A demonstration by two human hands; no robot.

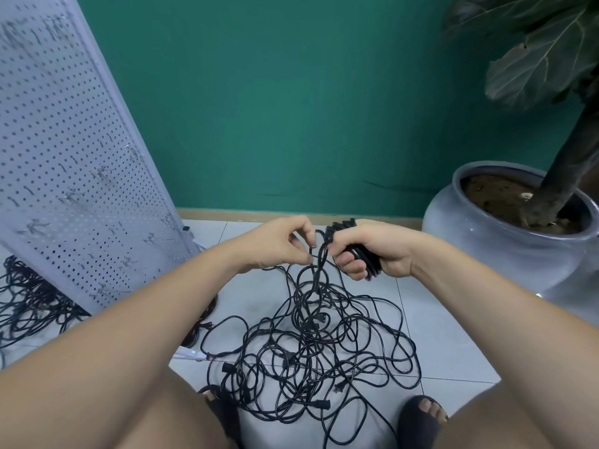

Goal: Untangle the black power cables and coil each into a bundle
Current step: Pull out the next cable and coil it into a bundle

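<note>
My right hand [379, 251]: fingers curled tight round a coiled bundle [345, 226] of black cable, held in the air just left of the grey pot [505, 254].
My left hand [285, 241]: thumb and fingertips pinch a strand [321, 259] coming off the bundle. It is farther left of the pot than my right hand, near that hand but not touching it.
The strand: drops from between my hands into the heap below.
The tangle [317, 345]: black power cables in loose crossing loops on the tiled floor, below and left of the pot, with several plugs showing among them.
A second heap [29, 299]: more black cable on the floor, far left of the pot.
The pegboard panel [74, 157]: white and leaning, well left of the pot, its lower edge beside the second heap.
My sandals [418, 416]: dark, nearer me than the pot, at the tangle's near edge.
</note>
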